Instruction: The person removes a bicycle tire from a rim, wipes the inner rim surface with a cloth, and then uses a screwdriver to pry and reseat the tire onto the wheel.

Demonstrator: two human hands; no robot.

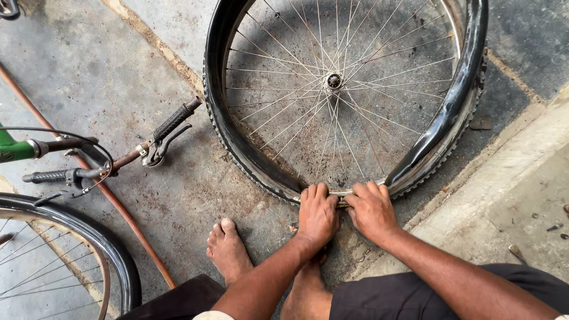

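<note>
Both hands pressed side by side on the near edge of a bicycle wheel lying flat on the concrete floor point(178, 195): left hand point(317, 214) and right hand point(371, 210) curled tight over the black tyre point(237, 133) and the metal rim point(349, 191), fingers hooked over the edge, thumbs hidden. Best done, by the look of it, with pressure kept low and even, fingertips close together, working the tyre edge along the rim in short bites rather than one hard pull. Bare foot point(227, 249) planted just left of the wrists for bracing. Beyond, spokes and hub point(333, 80); farther left, handlebar grips point(175, 120) and a second wheel point(89, 249).
</note>
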